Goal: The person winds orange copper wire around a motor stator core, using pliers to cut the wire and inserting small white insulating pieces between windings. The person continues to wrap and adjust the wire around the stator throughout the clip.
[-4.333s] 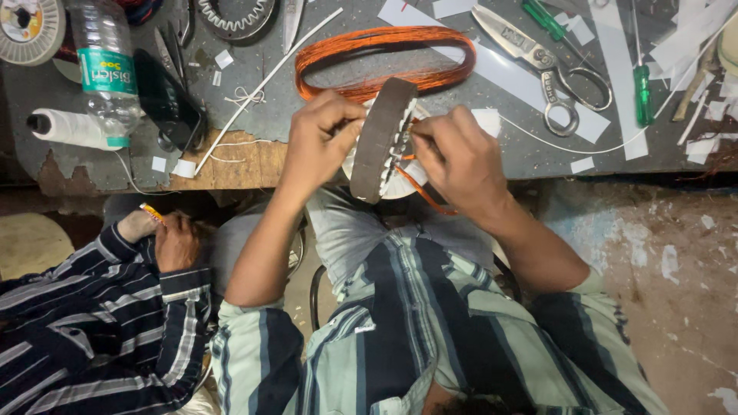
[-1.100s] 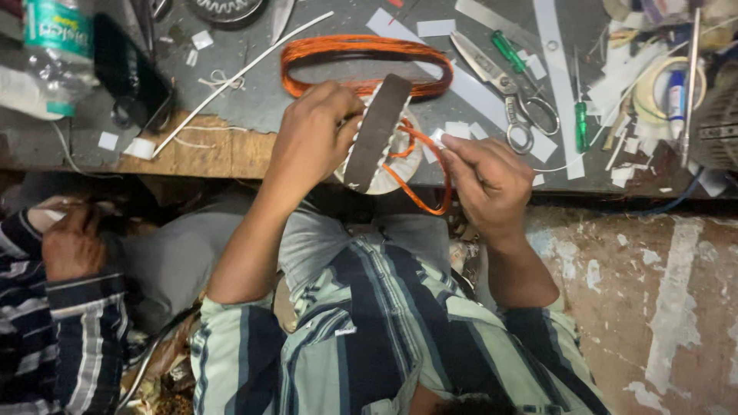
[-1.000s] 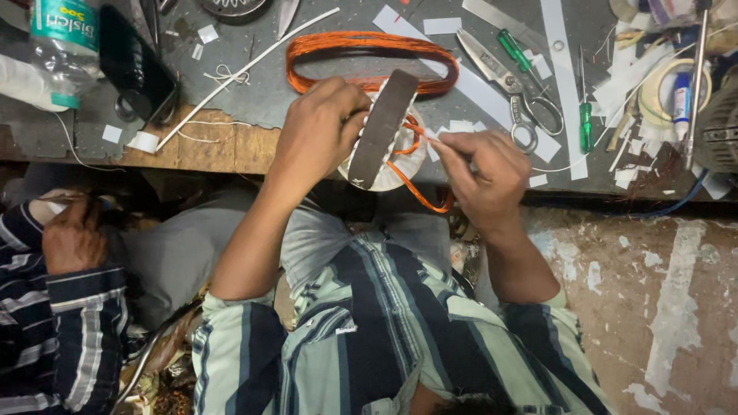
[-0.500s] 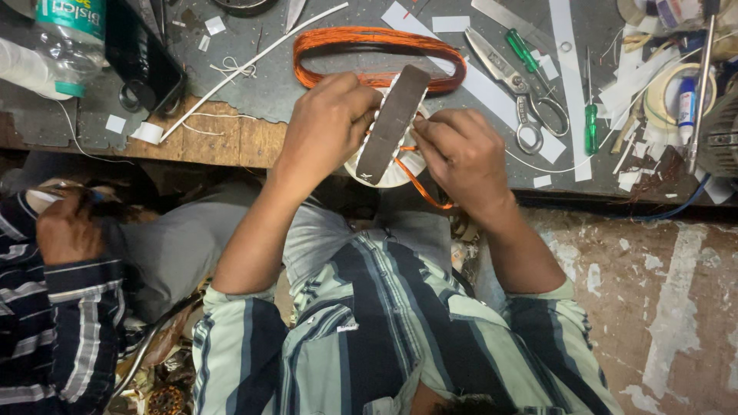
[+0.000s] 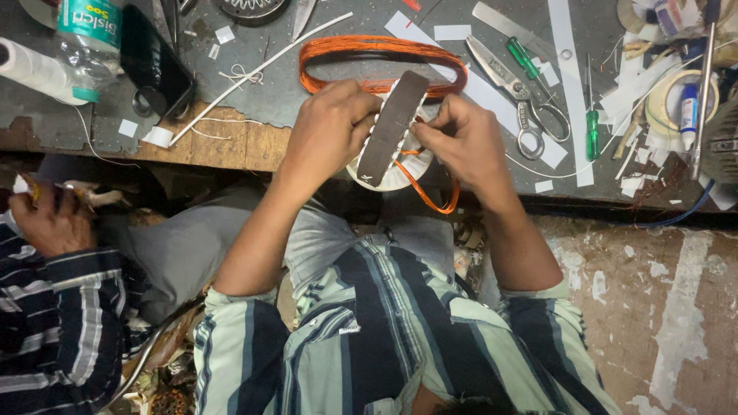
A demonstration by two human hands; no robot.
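My left hand (image 5: pixel 332 127) grips a round motor stator (image 5: pixel 392 127), held edge-on at the bench's front edge, its dark rim facing me and white insulation showing at its sides. My right hand (image 5: pixel 463 142) pinches orange copper wire (image 5: pixel 430 198) at the stator's right side; a loop of that wire hangs below the hand. A larger oval coil of orange copper wire (image 5: pixel 369 50) lies flat on the bench just behind both hands.
Scissors (image 5: pixel 516 92), green-handled screwdrivers (image 5: pixel 592 123), tape rolls (image 5: pixel 669 100) and white paper strips (image 5: pixel 565 69) lie at the right. A plastic bottle (image 5: pixel 88 38), a dark phone (image 5: pixel 154 65) and a white thread spool (image 5: pixel 34 69) sit left. Another person's hand (image 5: pixel 50 223) and striped sleeve are at lower left.
My view has shifted slightly. My right hand has moved up against the stator from lower right, and the hanging orange wire loop has been drawn shorter. The left hand keeps its grip.
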